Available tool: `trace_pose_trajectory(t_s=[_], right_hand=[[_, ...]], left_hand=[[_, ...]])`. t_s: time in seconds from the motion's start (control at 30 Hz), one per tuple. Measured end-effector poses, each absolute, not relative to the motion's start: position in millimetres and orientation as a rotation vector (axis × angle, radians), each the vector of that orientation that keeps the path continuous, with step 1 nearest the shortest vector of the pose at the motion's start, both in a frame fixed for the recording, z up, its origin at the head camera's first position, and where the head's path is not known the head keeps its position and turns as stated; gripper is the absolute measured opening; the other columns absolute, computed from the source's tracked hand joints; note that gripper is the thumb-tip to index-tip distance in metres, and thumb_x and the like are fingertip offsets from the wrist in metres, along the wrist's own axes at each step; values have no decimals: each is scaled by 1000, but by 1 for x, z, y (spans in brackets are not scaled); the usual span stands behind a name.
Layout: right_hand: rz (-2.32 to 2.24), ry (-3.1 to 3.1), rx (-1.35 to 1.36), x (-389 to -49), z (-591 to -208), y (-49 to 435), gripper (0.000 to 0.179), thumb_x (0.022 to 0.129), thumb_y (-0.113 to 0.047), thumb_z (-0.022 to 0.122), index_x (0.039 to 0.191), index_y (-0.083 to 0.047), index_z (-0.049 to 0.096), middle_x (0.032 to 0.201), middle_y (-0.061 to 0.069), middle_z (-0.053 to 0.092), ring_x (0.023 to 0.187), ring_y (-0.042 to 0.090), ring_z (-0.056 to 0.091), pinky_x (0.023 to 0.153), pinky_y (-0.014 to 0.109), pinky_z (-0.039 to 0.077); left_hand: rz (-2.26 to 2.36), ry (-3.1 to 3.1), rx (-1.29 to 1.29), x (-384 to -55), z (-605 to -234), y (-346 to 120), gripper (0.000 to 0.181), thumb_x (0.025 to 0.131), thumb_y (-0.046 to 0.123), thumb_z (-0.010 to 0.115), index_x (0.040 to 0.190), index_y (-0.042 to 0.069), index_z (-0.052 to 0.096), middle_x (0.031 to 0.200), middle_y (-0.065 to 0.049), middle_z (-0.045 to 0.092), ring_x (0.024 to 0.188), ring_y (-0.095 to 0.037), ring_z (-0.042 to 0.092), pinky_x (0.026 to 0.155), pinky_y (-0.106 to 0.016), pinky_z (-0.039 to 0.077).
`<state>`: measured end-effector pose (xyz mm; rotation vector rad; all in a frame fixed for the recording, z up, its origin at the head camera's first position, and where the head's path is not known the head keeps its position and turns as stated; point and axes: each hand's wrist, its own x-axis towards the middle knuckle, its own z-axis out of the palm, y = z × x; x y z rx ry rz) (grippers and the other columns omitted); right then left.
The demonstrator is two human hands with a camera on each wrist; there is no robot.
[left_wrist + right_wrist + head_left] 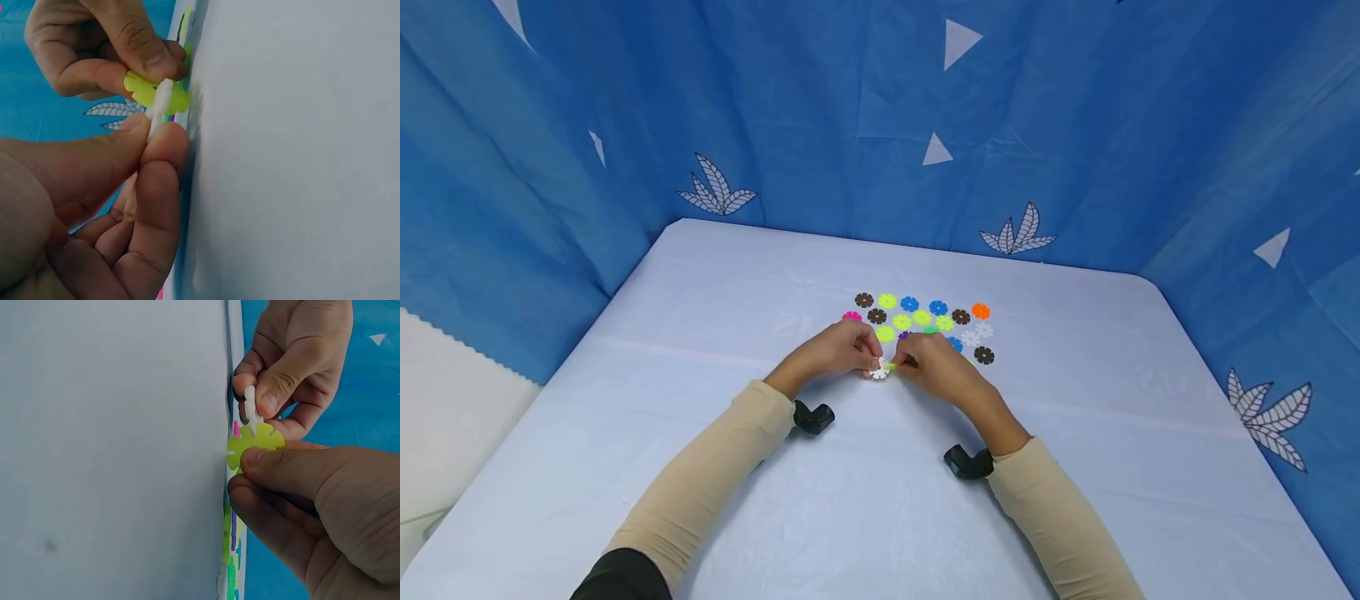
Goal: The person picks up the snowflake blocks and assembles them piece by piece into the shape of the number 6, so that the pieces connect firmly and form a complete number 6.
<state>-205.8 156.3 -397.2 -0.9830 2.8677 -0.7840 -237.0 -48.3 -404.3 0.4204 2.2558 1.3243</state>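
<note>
Head view shows two hands meeting above the white tabletop [880, 517], in front of a group of flat, notched discs. The left hand [848, 348] pinches a white disc [879, 372] between its thumb and fingers. The right hand [936, 363] pinches a yellow-green disc [253, 442] in the same manner, with the thumb lying on its flat face. In both wrist views the two discs touch each other, crossing at their edges; the white one stands almost edge-on to the right wrist camera. How deep one sits in the other, I cannot tell.

Beyond the hands, loose discs lie flat on the tabletop, near one another. A pink disc [852, 316] is just beside the left hand, partly covered by it. An orange disc [981, 311] lies at the far right corner of the group, and a brown disc [984, 356] at its near right side. Beige sleeves [700, 479] cover both forearms, and a blue curtain [820, 108] with printed leaves and white triangles hangs behind.
</note>
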Motion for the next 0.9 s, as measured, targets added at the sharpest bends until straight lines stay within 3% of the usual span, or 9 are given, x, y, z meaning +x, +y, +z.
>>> trace_pose_trajectory(t_s=[0.23,0.47,0.67,0.9], right_hand=[[-777,2857,-842,-208,-393,161,11,89,0,77,97,-8,76,89,-1,69,80,15,61,75,27,54],[-601,2893,-615,-212,-382,181,27,89,-12,80,115,-7,74,100,3,69,92,20,62,85,36,55],[-472,2899,-616,-212,-387,187,29,86,-22,84,112,-11,77,103,5,64,98,23,56,85,38,54],[-471,2872,-597,-211,-392,184,30,87,-22,83,113,-9,73,108,5,61,104,24,54,88,41,54]], left_hand=[[1243,2311,487,-237,-402,-51,9,92,-1,72,97,3,65,86,-10,65,73,-19,65,70,-28,53],[1218,2378,451,-239,-402,-56,11,94,4,72,103,5,66,87,-10,64,75,-21,66,72,-30,52],[1163,2399,467,-240,-403,-57,18,96,13,71,114,13,70,92,-6,66,80,-21,64,74,-34,51],[1083,2464,536,-239,-404,-54,17,92,17,78,107,16,73,99,-4,64,87,-21,59,75,-33,51]])
